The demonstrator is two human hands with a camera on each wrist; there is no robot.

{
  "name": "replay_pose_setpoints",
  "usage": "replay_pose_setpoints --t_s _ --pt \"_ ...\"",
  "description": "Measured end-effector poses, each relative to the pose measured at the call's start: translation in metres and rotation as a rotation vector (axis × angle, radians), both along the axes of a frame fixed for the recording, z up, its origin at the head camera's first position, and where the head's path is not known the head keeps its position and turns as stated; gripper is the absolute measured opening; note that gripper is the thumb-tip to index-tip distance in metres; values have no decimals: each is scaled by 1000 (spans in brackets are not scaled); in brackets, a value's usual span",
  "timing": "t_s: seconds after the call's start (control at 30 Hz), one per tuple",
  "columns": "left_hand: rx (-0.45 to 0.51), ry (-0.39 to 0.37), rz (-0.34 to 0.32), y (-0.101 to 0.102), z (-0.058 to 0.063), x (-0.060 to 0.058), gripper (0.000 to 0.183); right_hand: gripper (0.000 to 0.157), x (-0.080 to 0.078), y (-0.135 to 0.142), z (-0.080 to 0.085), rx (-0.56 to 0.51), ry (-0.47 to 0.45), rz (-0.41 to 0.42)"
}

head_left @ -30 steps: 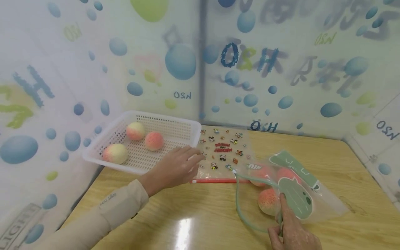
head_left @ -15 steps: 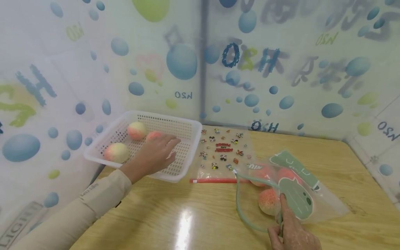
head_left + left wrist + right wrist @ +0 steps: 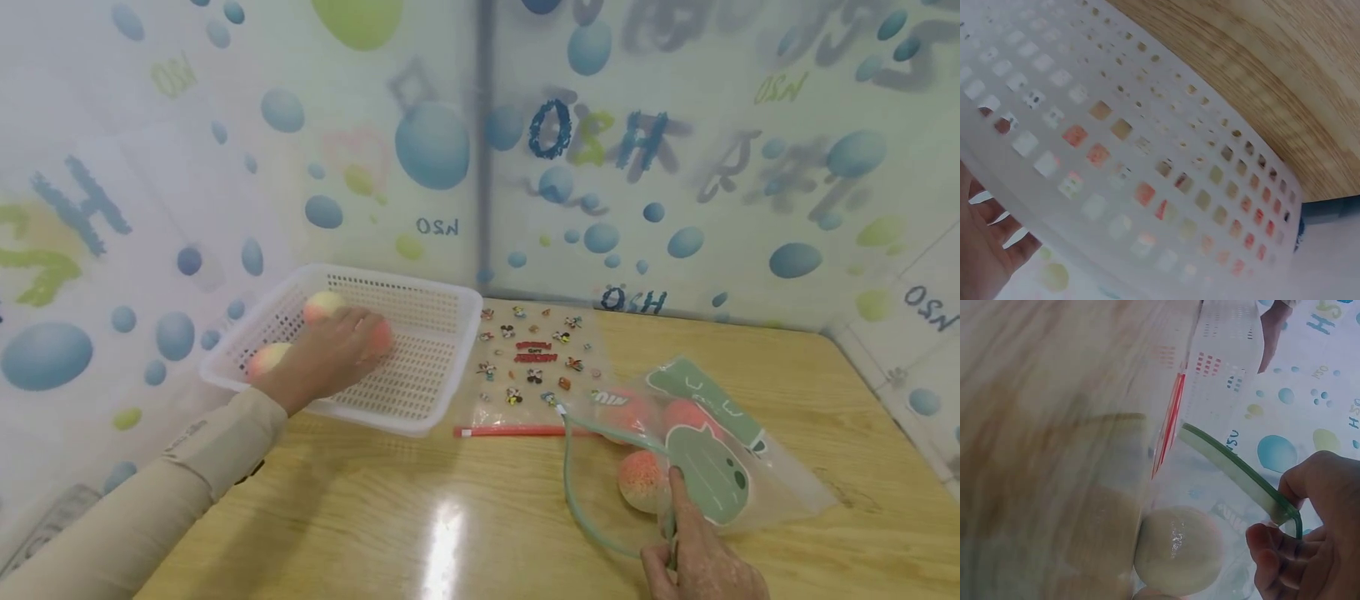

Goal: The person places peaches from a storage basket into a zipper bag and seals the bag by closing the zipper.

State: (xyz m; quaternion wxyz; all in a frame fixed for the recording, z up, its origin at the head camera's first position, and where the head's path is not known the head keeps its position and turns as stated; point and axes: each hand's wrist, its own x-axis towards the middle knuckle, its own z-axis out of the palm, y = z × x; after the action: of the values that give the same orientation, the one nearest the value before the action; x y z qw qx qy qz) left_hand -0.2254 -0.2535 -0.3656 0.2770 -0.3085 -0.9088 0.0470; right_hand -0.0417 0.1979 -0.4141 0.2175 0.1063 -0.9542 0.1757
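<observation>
My left hand (image 3: 330, 354) reaches into a white perforated plastic basket (image 3: 463, 358), its fingers over a pink peach (image 3: 382, 337). In the left wrist view the spread fingers (image 3: 1007, 231) show past the basket rim. Two more yellow-and-pink peaches, one behind the hand (image 3: 322, 305) and one by the wrist (image 3: 266, 360), lie in the basket, partly covered. My right hand (image 3: 705, 546) pinches the green zip edge (image 3: 1254, 478) of a clear zip bag (image 3: 783, 492), keeping its mouth wide. Inside the bag lie several peaches, one near the mouth (image 3: 640, 481).
A second clear zip bag (image 3: 551, 400) with cartoon prints and a red zip (image 3: 517, 431) lies flat beside the basket, partly under the green-edged bag. The wooden table (image 3: 375, 500) meets patterned walls (image 3: 675, 192) behind and at the sides.
My left hand has moved left, from the basket's right front rim to over the pink peach inside it. The right hand stays at the bag's edge.
</observation>
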Motion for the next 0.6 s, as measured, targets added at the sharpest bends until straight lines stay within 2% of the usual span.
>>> replay_pose_setpoints --t_s 0.1,0.17,0.3,0.5,0.6 --pt "-1 -61 24 -7 -1 -4 50 89 -1 2 -2 -8 31 30" --pt "-26 -124 61 -11 0 -6 51 88 -1 4 -3 -13 52 48" --pt "-16 -230 137 -20 1 -11 51 81 -2 6 -6 -8 104 63" --pt "-18 -317 277 -39 2 -20 51 81 -3 8 -6 18 124 66" --pt "-47 -354 307 -45 2 -22 50 84 -3 9 -5 13 104 78"
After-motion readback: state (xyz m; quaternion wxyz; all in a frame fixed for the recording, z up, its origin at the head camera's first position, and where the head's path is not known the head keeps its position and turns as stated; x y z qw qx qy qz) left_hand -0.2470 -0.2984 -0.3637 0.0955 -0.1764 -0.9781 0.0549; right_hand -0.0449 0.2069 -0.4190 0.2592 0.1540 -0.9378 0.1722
